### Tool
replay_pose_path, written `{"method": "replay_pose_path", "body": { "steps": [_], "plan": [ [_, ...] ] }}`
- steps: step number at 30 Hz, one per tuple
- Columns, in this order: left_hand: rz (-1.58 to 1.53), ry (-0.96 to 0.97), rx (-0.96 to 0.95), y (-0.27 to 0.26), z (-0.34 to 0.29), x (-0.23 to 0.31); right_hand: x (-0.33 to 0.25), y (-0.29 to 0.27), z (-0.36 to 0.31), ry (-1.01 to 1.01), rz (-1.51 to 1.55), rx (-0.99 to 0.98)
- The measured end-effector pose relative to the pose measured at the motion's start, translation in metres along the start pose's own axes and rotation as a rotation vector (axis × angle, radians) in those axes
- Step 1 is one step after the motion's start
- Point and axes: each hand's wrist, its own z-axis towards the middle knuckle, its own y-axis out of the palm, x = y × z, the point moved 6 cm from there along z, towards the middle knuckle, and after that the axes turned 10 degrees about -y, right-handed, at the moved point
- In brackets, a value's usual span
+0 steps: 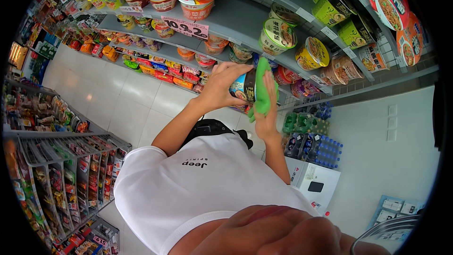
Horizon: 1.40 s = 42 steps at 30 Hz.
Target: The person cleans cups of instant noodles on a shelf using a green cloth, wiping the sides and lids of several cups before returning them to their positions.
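Observation:
My left hand (219, 84) is wrapped around a blue and black instant noodle tub (242, 86), tipped on its side in front of the shelves. Against the tub's right end lies a green cloth (262, 78). My right hand (268, 113) presses this cloth to the tub with its fingers stretched along it, and cloth shows on both sides of the hand. Just beyond my hands, a green and white noodle tub (277, 37) and a yellow one (312, 53) stand on the shelf.
Grey shelves (236, 7) of noodle tubs and packets run across the far side. A snack rack (71, 148) stands at the left on the tiled floor (137, 89). Packed bottles (314, 148) and a white box (314, 179) sit by the right wall.

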Motion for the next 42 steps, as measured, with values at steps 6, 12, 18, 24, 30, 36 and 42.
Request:
{"method": "replay_pose_path", "body": {
  "steps": [6, 12, 18, 24, 30, 36, 42],
  "plan": [
    [0.033, -0.028, 0.024, -0.005, 0.003, -0.001, 0.031, 0.006, -0.024, 0.202, 0.201, 0.105],
    [0.02, 0.034, -0.06, 0.005, -0.006, 0.001, 0.009, 0.003, -0.031, -0.036, -0.003, -0.003],
    [-0.2, -0.149, -0.134, 0.014, 0.002, -0.022, 0.114, -0.021, -0.114, 0.872, 0.428, 0.522],
    [-1.257, -0.446, -0.054, -0.033, 0.051, -0.025, 0.124, -0.041, -0.188, 0.966, 0.484, 0.758],
    [-1.152, -0.309, -0.045, -0.056, 0.1, 0.002, 0.129, -0.041, -0.202, 0.959, 0.495, 0.851],
    [-1.134, -0.189, -0.083, -0.06, 0.129, 0.005, 0.13, -0.039, -0.208, 0.978, 0.493, 0.854],
    [-1.555, -0.216, -0.345, -0.049, 0.131, 0.025, 0.13, -0.043, -0.203, 0.971, 0.471, 0.84]
  ]
}}
